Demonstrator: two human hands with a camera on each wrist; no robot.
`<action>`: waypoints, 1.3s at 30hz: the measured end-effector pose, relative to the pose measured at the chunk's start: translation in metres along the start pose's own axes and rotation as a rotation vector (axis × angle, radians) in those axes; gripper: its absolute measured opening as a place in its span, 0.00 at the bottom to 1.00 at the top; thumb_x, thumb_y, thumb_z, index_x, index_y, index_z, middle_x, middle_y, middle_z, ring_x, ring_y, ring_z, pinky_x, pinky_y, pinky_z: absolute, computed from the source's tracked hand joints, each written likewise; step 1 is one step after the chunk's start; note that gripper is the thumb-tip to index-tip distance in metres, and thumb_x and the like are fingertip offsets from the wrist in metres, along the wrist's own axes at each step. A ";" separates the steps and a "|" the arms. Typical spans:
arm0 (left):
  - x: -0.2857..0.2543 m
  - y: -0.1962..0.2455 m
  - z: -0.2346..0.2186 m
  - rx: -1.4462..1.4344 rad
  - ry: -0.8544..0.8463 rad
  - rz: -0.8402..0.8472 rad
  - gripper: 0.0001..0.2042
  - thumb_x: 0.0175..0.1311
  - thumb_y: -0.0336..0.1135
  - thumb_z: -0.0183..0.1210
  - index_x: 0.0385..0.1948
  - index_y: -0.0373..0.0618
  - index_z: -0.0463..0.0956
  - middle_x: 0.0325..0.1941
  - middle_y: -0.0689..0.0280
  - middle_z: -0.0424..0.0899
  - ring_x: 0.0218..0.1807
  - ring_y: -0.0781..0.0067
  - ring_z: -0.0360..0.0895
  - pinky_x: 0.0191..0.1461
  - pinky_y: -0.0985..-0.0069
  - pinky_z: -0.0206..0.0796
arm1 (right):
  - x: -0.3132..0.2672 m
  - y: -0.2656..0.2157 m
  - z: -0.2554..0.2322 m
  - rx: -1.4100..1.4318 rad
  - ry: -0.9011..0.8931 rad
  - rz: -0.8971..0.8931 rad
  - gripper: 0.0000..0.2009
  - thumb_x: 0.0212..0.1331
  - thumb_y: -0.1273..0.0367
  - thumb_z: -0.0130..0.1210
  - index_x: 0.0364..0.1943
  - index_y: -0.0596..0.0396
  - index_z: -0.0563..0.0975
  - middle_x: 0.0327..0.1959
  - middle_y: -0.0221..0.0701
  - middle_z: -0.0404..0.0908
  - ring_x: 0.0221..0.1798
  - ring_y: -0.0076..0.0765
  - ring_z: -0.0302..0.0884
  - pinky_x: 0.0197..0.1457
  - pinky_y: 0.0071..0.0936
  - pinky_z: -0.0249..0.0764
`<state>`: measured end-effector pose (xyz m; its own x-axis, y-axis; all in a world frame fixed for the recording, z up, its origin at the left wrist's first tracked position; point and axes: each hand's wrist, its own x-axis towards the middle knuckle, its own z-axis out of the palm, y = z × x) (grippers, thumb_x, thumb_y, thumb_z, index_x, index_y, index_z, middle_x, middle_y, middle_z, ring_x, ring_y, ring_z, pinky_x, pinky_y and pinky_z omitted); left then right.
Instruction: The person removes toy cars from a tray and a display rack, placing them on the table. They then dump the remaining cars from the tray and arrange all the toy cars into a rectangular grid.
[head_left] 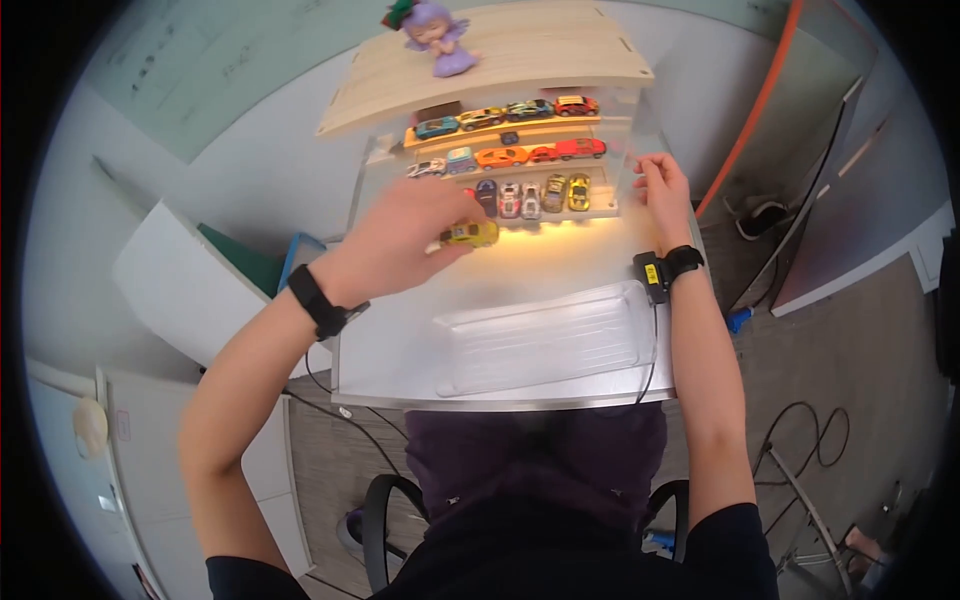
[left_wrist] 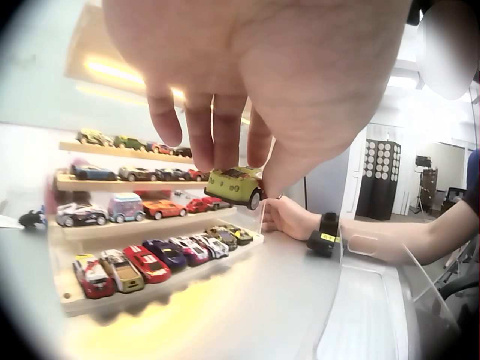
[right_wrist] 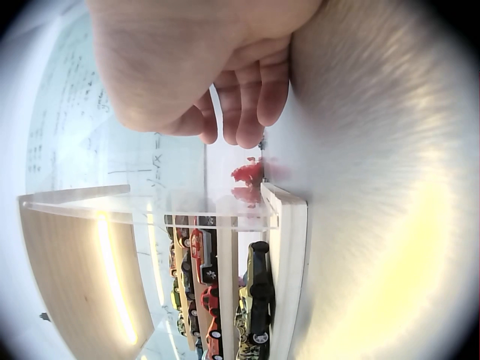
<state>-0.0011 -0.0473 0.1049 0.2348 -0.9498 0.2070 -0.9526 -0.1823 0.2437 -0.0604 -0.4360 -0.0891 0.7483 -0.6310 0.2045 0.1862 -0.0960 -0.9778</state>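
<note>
My left hand (head_left: pixel 405 235) pinches a yellow-green toy car (head_left: pixel 470 233) between thumb and fingers, in front of the lowest shelf's left part. In the left wrist view the same car (left_wrist: pixel 234 186) hangs under the fingertips, clear of the shelves. Toy cars stand side by side on the bottom shelf, among them a red car (left_wrist: pixel 147 264) and a dark blue one (left_wrist: pixel 165 254). My right hand (head_left: pixel 664 195) is beside the shelf's right end, holding nothing, its fingers loosely bent; the right wrist view shows the hand (right_wrist: pixel 217 75) near the clear side panel (right_wrist: pixel 187 217).
Higher shelves carry more cars, such as an orange one (head_left: pixel 502 157). A purple-haired figurine (head_left: pixel 440 40) stands on the wooden top (head_left: pixel 540 50). A clear plastic tray (head_left: pixel 545 340) lies at the table's front edge. Cables run over the floor at the right.
</note>
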 end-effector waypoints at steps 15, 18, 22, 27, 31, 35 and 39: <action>0.106 0.013 0.134 -0.088 -0.223 0.196 0.11 0.65 0.35 0.70 0.46 0.50 0.81 0.46 0.63 0.82 0.57 0.57 0.81 0.61 0.58 0.70 | -0.010 -0.021 0.006 -0.030 0.021 0.000 0.08 0.77 0.67 0.57 0.47 0.55 0.83 0.40 0.27 0.87 0.36 0.22 0.84 0.41 0.24 0.78; 0.096 0.007 0.129 -0.119 -0.230 0.177 0.09 0.67 0.34 0.68 0.45 0.48 0.82 0.45 0.60 0.81 0.57 0.55 0.80 0.61 0.57 0.70 | -0.010 -0.024 0.008 -0.040 0.037 0.029 0.07 0.78 0.67 0.57 0.48 0.54 0.83 0.41 0.26 0.87 0.36 0.22 0.83 0.39 0.23 0.77; 0.068 -0.012 0.127 -0.131 -0.155 0.193 0.06 0.67 0.34 0.67 0.43 0.49 0.83 0.45 0.61 0.81 0.57 0.56 0.80 0.62 0.57 0.70 | -0.011 -0.023 0.006 -0.043 0.037 0.045 0.07 0.79 0.66 0.57 0.48 0.53 0.83 0.42 0.25 0.86 0.37 0.20 0.82 0.38 0.21 0.75; 0.013 -0.043 0.118 -0.088 -0.078 0.155 0.07 0.67 0.36 0.70 0.44 0.53 0.87 0.43 0.66 0.80 0.54 0.61 0.80 0.59 0.62 0.68 | -0.011 -0.026 0.004 -0.063 0.032 0.053 0.07 0.81 0.66 0.56 0.47 0.51 0.82 0.42 0.24 0.86 0.37 0.18 0.81 0.37 0.19 0.73; -0.048 -0.064 0.090 -0.088 -0.084 0.060 0.08 0.64 0.33 0.72 0.43 0.53 0.87 0.40 0.66 0.78 0.49 0.59 0.79 0.56 0.61 0.68 | -0.012 -0.028 0.003 -0.071 0.037 0.048 0.06 0.81 0.66 0.55 0.47 0.51 0.82 0.42 0.23 0.86 0.36 0.17 0.81 0.36 0.19 0.72; -0.130 -0.086 0.059 -0.090 -0.084 -0.108 0.11 0.60 0.29 0.73 0.43 0.52 0.87 0.38 0.66 0.77 0.47 0.59 0.78 0.55 0.61 0.68 | -0.014 -0.030 0.007 -0.083 0.048 0.057 0.06 0.80 0.67 0.55 0.46 0.51 0.82 0.41 0.23 0.85 0.36 0.17 0.80 0.36 0.18 0.72; -0.185 -0.094 0.028 -0.094 -0.081 -0.203 0.15 0.55 0.24 0.75 0.44 0.49 0.86 0.40 0.65 0.81 0.48 0.57 0.78 0.55 0.62 0.67 | -0.009 -0.025 0.004 -0.091 0.040 0.040 0.07 0.80 0.67 0.55 0.46 0.52 0.82 0.41 0.23 0.86 0.36 0.17 0.80 0.37 0.18 0.72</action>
<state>0.0393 0.1388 0.0176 0.3999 -0.9139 0.0694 -0.8642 -0.3508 0.3606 -0.0691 -0.4247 -0.0659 0.7277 -0.6657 0.1652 0.0968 -0.1388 -0.9856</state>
